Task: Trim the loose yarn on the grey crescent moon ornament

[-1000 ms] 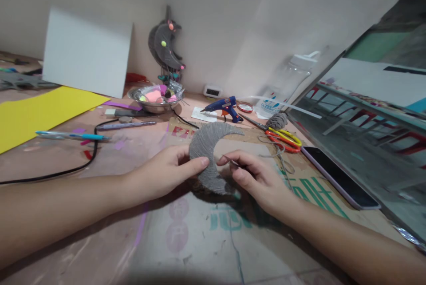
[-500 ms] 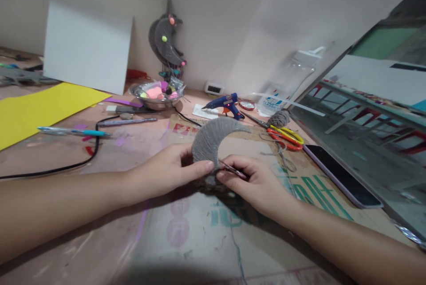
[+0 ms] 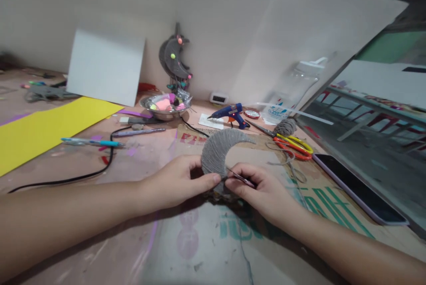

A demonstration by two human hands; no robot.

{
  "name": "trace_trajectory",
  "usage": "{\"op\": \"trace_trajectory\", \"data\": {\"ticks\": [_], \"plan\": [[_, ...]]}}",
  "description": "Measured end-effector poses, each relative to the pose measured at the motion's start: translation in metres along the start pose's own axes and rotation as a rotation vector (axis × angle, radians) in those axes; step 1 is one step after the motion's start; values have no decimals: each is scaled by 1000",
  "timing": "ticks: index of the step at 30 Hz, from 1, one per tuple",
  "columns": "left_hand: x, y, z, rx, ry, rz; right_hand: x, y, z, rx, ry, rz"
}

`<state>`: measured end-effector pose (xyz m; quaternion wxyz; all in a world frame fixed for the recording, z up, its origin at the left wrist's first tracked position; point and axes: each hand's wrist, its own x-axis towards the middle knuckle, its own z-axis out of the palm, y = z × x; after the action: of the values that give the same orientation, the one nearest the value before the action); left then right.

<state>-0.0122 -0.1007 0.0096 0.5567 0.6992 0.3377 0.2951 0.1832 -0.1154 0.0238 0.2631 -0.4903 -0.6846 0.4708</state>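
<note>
A crescent moon wrapped in grey yarn point(image 3: 217, 154) stands over the cardboard, its upper tip pointing right. My left hand point(image 3: 186, 179) grips its lower left side, thumb across the front and fingers behind. Close to the lower part of the crescent, my right hand point(image 3: 258, 187) is closed around a slim pointed tool point(image 3: 242, 179) that looks like tweezers. The right fingertips meet the crescent's lower edge. Its bottom end is partly hidden by the fingers and shadow.
Behind the crescent lie a blue glue gun point(image 3: 229, 114), a metal bowl of pompoms point(image 3: 163, 115) and scissors point(image 3: 293, 146) beside grey yarn point(image 3: 285, 127). A phone point(image 3: 359, 189) lies right. A black cord point(image 3: 83, 182), pen point(image 3: 91, 142) and yellow sheet point(image 3: 60, 129) lie left. A decorated moon point(image 3: 173, 56) stands behind.
The view has shifted, so everything appears a little lower and mostly further right. Both hands keep nearly the same hold on the crescent and the slim tool.
</note>
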Motion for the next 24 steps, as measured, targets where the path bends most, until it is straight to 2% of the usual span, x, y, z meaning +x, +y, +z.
{"op": "trace_trajectory", "data": {"ticks": [4, 8, 16, 20, 24], "plan": [[0, 1, 0, -1, 16, 39, -2, -1, -2, -77, 5, -95], [1, -1, -1, 0, 59, 69, -5, 2, -11, -197, 46, -284], [2, -1, -3, -16, 107, -30, -2, 15, -27, -766, 166, -607], [1, 1, -3, 1, 135, -35, -1, 18, -28, -818, 209, -691], [1, 3, -2, 9, 123, -12, -2, 17, -27, -837, 204, -707]]}}
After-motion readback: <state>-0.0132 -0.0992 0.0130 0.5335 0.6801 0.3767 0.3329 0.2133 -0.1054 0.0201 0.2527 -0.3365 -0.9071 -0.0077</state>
